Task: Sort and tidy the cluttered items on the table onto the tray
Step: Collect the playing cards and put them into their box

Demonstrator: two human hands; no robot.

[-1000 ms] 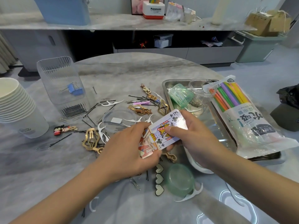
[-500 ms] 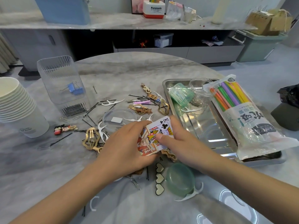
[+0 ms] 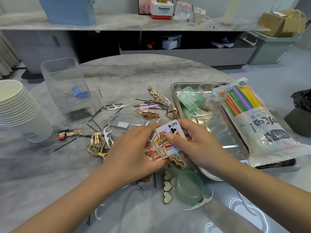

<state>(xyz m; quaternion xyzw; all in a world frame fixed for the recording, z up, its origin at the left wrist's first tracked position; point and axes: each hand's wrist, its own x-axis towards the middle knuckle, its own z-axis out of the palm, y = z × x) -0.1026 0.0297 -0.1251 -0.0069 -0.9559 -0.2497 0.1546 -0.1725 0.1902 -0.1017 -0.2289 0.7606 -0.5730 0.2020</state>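
Nearest to the camera, at about 5 o'clock from the hands, a green lid (image 3: pixel 189 187) lies flat on the table (image 3: pixel 50 174) with a white floss pick (image 3: pixel 199 203) touching its near edge, and just at its left three heart-shaped clips (image 3: pixel 167 186) lie in a row. Above them, in the middle, both hands hold a small stack of playing cards (image 3: pixel 165 140) just over the table. The left hand (image 3: pixel 133 153) has its fingers curled around the left side of the stack, and the right hand (image 3: pixel 195 143) pinches the right side, with the thumb on the face of the king of clubs and the other fingers curled behind. I judge the cards light, thin and rather slippery; they bend easily and can slide apart, so it is better to take them by the long edges and keep them squared, not by one corner. At 9 o'clock from the hands a gold hair clip (image 3: pixel 96 145) lies among black bobby pins (image 3: pixel 94 121) and more picks. At 3 o'clock the metal tray (image 3: pixel 223 132) has a bare floor near the hands, a good place for the stack. Farther, at 1 o'clock, a green cup (image 3: pixel 188 98) lies on its side in the tray, and a bag of coloured straws (image 3: pixel 257 118) lies over the right rim. At 11 o'clock stands a clear container (image 3: pixel 65 86) with a blue binder clip (image 3: pixel 80 92) inside.
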